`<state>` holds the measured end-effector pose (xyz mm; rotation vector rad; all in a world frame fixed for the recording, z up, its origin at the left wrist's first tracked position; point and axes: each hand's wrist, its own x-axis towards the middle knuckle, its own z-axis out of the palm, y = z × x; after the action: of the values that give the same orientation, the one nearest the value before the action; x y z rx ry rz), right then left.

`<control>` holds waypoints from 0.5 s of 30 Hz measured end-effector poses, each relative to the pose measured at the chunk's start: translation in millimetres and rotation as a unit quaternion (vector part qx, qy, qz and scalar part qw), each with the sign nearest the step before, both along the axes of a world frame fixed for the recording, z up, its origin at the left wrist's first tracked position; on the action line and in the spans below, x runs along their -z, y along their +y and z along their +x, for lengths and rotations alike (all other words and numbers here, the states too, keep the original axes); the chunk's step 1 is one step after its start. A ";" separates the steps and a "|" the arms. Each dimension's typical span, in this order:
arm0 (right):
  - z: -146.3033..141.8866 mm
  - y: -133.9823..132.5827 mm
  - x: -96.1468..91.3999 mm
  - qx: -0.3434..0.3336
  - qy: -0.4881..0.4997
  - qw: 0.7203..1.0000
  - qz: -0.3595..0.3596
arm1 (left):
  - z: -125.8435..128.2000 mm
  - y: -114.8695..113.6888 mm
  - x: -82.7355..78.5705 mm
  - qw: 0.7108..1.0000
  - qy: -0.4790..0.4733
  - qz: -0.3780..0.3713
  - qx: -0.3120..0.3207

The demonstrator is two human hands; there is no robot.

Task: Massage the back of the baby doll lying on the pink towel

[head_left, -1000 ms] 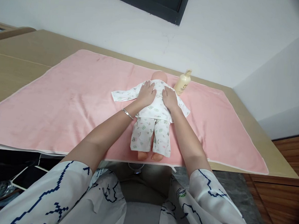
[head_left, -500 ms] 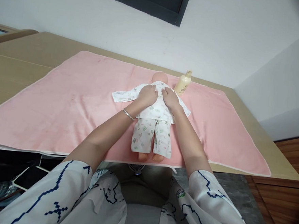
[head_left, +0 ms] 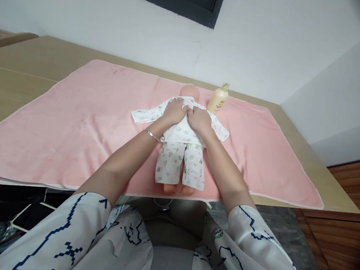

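Observation:
A baby doll (head_left: 181, 151) in white printed pyjamas lies on a pink towel (head_left: 76, 119), head away from me, bare feet at the towel's near edge. My left hand (head_left: 174, 110) rests on the doll's upper back at the left, fingers curled over the shirt fabric near the collar. My right hand (head_left: 199, 119) lies beside it on the right of the back, fingers bent onto the shirt. The two hands nearly touch at the middle. A silver bangle (head_left: 153, 134) is on my left wrist.
A cream lotion bottle (head_left: 218, 100) stands just right of the doll's head. The towel covers a wooden table (head_left: 25, 58) against a white wall. A phone (head_left: 31, 217) lies low at the left. A small fan (head_left: 163, 202) sits under the table edge.
Both hands have drawn inward and up towards the doll's collar, with the fingers now curled on the shirt rather than lying flat.

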<state>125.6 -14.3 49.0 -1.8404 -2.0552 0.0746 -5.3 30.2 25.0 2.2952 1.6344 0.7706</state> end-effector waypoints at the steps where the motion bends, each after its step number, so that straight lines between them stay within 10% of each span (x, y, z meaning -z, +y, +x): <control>1: 1.8 2.7 2.1 -0.002 0.012 1.000 0.000 | 1.0 -1.6 0.0 1.000 0.005 0.007 -0.003; 15: 22.2 31.3 21.4 -0.018 0.067 0.998 0.006 | 13.5 -29.3 -10.8 0.996 0.072 0.034 -0.027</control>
<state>147.8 17.0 27.6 -1.7411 -1.9932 0.1884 8.3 0.8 35.7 2.4140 1.7643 0.6965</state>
